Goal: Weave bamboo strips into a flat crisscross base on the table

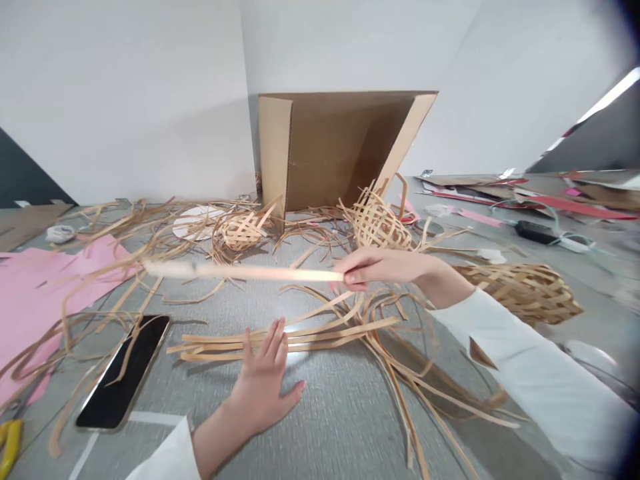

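Observation:
My right hand [367, 268] pinches one end of a long pale weaving strip [270, 273]. The strip reaches out level to the left above the table, and its far end is smeared by motion. My left hand [267, 373] lies flat with fingers spread, its fingertips over a bundle of tan strips [325, 338] laid side by side. More strips [395, 373] cross the bundle's right end and fan out toward the front. Behind my right hand stands a partly woven basket [377, 223] with loose strip ends; a smaller woven piece [243, 230] sits farther left.
An open cardboard box [274, 153] stands at the back against a white wall. To the left are a black phone [125, 377], pink paper [30, 293] and yellow-handled scissors [10, 443]. A woven piece [520, 291] and a black adapter [537, 232] lie on the right.

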Action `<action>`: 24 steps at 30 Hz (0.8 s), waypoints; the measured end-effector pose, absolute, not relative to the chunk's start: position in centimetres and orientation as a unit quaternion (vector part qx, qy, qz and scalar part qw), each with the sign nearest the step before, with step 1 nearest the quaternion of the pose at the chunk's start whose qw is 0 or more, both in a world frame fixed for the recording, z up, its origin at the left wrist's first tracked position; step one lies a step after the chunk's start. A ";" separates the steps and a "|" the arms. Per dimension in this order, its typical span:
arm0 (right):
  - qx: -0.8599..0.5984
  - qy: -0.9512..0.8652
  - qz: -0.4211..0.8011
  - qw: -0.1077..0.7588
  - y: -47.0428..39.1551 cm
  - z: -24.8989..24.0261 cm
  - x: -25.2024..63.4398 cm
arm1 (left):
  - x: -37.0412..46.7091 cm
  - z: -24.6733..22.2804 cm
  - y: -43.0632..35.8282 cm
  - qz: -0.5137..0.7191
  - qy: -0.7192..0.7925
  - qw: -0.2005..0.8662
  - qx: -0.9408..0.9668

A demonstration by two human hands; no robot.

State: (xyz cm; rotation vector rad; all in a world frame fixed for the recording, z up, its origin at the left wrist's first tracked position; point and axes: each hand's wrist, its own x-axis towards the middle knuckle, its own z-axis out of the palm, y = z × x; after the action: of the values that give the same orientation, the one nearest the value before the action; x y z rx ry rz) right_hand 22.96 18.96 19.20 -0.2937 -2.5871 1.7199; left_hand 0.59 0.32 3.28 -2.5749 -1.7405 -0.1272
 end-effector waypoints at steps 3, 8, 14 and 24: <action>-0.155 -0.834 0.522 -0.085 20.1 18.4 22.1 | 0.7 3.5 0.3 -0.031 -0.562 0.012 -0.826; -0.260 -0.837 0.454 -0.161 20.7 17.8 22.3 | 0.7 3.7 0.3 -0.031 -0.559 0.018 -0.828; -0.298 -0.854 0.388 -0.179 20.8 16.2 21.9 | 0.7 3.7 0.2 -0.042 -0.556 0.032 -0.830; -0.313 -0.862 0.315 -0.243 20.6 15.0 20.1 | 0.6 3.5 0.3 -0.062 -0.555 0.042 -0.828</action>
State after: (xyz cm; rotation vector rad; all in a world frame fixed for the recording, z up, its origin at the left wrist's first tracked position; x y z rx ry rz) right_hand 20.15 20.63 15.02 -1.1715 -3.2302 1.1799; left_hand 0.60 0.26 3.47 -2.5355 -1.6992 -0.1906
